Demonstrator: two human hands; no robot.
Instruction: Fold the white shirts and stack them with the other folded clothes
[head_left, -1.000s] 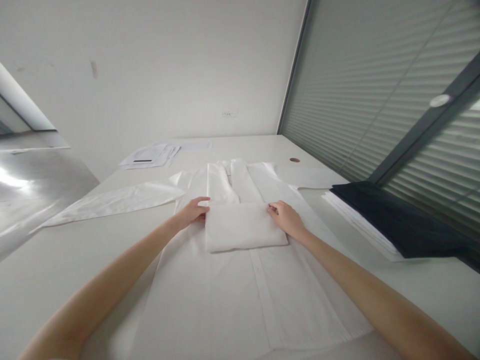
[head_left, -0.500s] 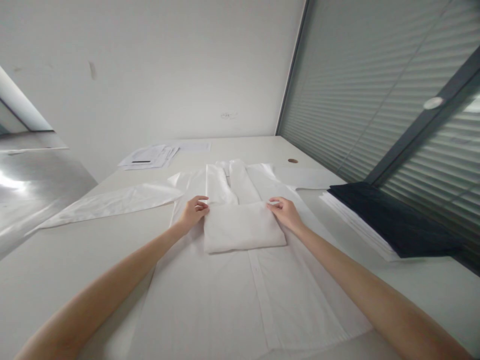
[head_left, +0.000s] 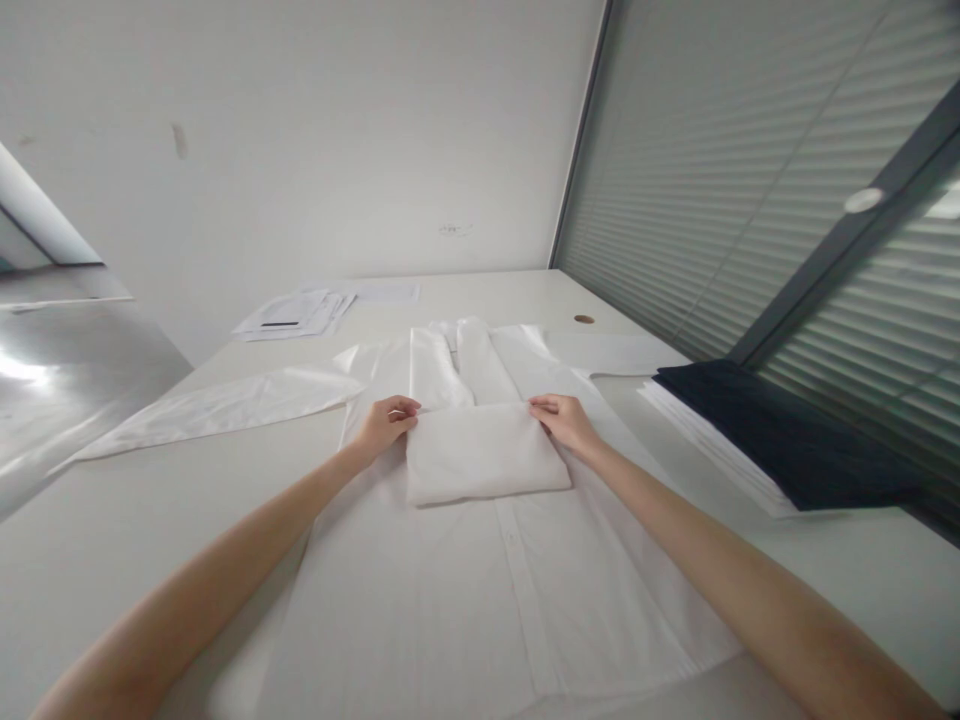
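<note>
In the middle of the frame I have one folded white cloth (head_left: pixel 487 455), lying flat on one white shirt (head_left: pixel 420 590) spread across the table (head_left: pixel 847 570). I count two hands on it, one at each upper corner. At the upper left corner, my left hand (head_left: pixel 386 425) has its fingers curled, thumb and forefinger slightly apart, their tips touching the edge; I cannot tell whether they grip it. At the upper right corner, my right hand (head_left: pixel 566 420) has thumb and forefinger nearly together, pinching the edge.

Just above the cloth I see two white fabric bands (head_left: pixel 491 360) side by side, running up towards the top of the shirt. The shirt has two sleeves: the left one (head_left: pixel 225 405) stretches to the left of the frame, the right one (head_left: pixel 622 354) towards the right.

At upper left of centre lie several loose papers (head_left: pixel 289 312), overlapping, too blurred to count. One round hole (head_left: pixel 584 319) shows near the table's far right corner. At right, one dark folded cloth (head_left: pixel 780 430) lies over a white stack (head_left: pixel 712 445), near the window blinds (head_left: pixel 697 190).
</note>
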